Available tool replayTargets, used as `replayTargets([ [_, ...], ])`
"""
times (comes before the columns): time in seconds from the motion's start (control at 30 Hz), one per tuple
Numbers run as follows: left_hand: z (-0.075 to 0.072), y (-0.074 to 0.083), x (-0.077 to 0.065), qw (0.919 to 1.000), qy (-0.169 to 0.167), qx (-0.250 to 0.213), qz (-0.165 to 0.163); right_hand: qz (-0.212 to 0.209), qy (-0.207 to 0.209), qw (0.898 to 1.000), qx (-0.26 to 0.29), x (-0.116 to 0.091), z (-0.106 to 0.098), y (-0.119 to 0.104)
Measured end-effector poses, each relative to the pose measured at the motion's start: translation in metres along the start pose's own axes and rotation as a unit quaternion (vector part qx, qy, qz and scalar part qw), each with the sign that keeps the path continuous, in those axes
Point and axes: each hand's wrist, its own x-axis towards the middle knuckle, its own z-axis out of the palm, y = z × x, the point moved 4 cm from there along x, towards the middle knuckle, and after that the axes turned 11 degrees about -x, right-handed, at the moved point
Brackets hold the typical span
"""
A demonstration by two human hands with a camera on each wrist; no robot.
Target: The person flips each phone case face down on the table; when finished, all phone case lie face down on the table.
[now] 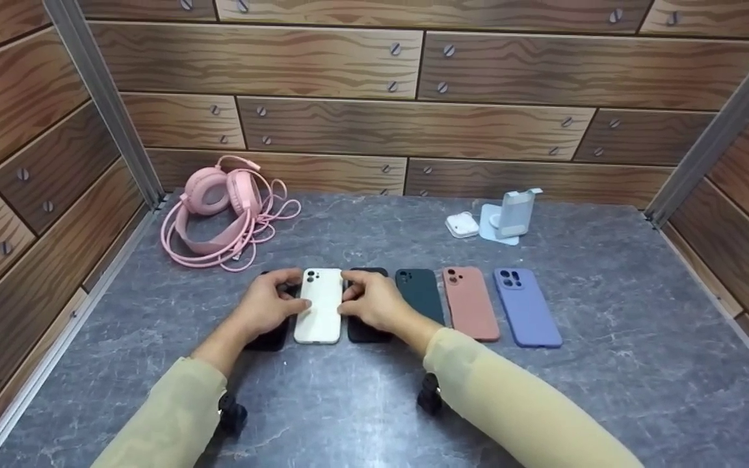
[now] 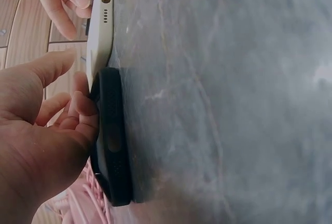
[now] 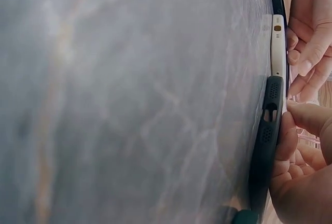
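Observation:
A white phone case point(image 1: 320, 322) lies flat, camera cutouts up, between my two hands. My left hand point(image 1: 264, 304) is at its left edge, thumb and index fingertips beside it and the thumb tip over the rim. From the right, my right hand point(image 1: 378, 300) has its thumb and index fingertips at the opposite edge. Both wrist views show loosely bent fingers, with the left thumb raised off the white case point(image 2: 104, 35). Under my left hand sits a black phone case point(image 1: 270, 339), partly hidden. Another black phone case point(image 1: 368, 333) is partly covered by my right hand.
Rightward in the row lie a dark green phone case point(image 1: 421, 292), a pink one point(image 1: 472, 305) and a blue one point(image 1: 530, 312). Pink headphones point(image 1: 218, 208) with coiled cable stand at back left. A white square case point(image 1: 462, 225) and a light blue stand point(image 1: 514, 218) are at back right.

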Motion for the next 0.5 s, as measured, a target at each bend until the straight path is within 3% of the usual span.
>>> replayTargets([
  [0.23,-0.01,0.009,-0.004,0.9998,0.012,-0.009,0.012,-0.004,0.0,1.0,0.017,-0.001,-0.003,0.0],
  [0.5,-0.04,0.011,-0.014,0.9995,0.031,-0.005,-0.009,-0.011,-0.008,0.998,0.06,-0.002,-0.006,-0.008],
])
